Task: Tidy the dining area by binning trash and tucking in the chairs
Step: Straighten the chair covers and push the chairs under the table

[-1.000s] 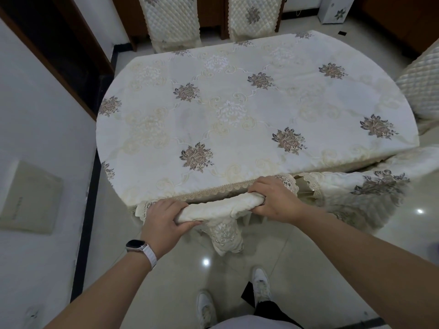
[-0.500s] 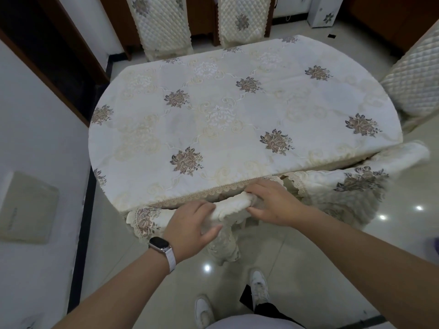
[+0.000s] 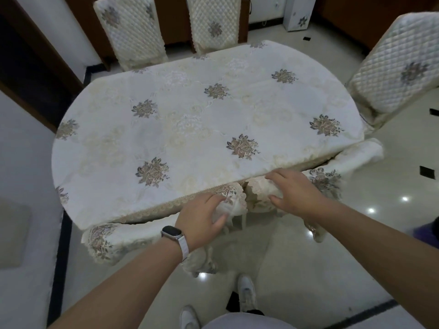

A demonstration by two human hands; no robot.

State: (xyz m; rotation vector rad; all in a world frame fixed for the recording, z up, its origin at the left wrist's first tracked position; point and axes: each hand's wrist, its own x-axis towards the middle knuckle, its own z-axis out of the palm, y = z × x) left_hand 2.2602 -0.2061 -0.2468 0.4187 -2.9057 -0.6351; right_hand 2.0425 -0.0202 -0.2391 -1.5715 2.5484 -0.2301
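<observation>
You're standing at the near edge of the dining table (image 3: pixel 190 119), and both seats on this side are already pushed well in, their padded backs right up against the lace hem of the tablecloth (image 3: pixel 152 211). Your left hand (image 3: pixel 202 217) has its fingers and thumb curled round the right end of the near-left chair (image 3: pixel 114 236), bunching the loose cover. Your right hand (image 3: pixel 297 193) is laid over the left end of the near-right chair (image 3: pixel 351 157) with fingers spread and fairly straight, touching but not clamped. Mind that cover: it looks soft, slippery quilted fabric with a frilled hem, so it will likely slide and wrinkle over the frame instead of moving the chair. Take hold through the cloth of the hard top rail beneath, near the middle of the back, and push level. The frame itself should be stiff and fairly weighty (expect it to glide easily on that glossy tiled floor (image 3: pixel 308 269)), so go gently or it will knock the table edge. The two far chairs (image 3: pixel 129 32) look tucked at the far edge. The end chair (image 3: pixel 399 72) at the right end stands a little apart from the table and looks like the one left to push in.
</observation>
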